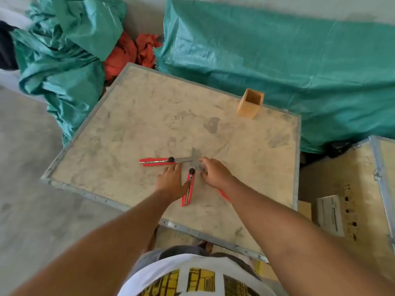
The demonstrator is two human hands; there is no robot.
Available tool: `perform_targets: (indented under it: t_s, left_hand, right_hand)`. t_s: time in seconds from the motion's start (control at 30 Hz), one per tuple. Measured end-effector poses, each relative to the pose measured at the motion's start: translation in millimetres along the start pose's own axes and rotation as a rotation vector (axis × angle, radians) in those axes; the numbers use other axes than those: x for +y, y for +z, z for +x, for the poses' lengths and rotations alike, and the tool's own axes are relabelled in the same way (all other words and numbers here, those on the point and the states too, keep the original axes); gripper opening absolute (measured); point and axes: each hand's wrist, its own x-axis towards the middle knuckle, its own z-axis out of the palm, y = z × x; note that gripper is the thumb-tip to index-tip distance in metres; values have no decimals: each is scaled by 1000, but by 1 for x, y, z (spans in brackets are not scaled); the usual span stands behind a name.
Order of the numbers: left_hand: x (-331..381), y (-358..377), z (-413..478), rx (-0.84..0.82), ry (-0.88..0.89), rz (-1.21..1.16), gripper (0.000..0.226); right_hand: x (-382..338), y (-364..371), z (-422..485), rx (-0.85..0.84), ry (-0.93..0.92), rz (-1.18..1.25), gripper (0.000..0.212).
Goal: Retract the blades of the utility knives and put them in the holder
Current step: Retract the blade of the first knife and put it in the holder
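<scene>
Red utility knives (157, 161) with black knobs; pale wooden holder (250, 103); smudged beige table (149, 116); teal tarps (277, 65); orange cloth (128, 52).

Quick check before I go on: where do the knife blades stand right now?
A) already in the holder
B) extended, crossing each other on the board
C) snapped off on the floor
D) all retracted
B: the metal blades stick out of the red utility knives and cross on the board, while the wooden holder stands apart and looks empty.
</scene>
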Motion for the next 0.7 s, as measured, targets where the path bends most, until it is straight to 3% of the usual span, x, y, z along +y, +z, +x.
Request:
perform_targets:
  t_s: [0.27, 0.43, 0.57, 0.7]
  left_hand:
    - [12, 51, -32, -7, -170, -124, 67]
    - [9, 60, -33, 10, -171, -231, 45]
    - [2, 59, -33, 21, -163, -346, 40]
    - [-3, 58, -35, 6, -146, -425, 41]
  right_hand:
    - [-14, 15, -4, 13, -61, -167, 40]
    - [-20, 26, 0, 8, -23, -47, 34]
    - [-25, 25, 6, -18, 51, 64, 29]
    - [-28, 34, 11, 24, 216, 333, 21]
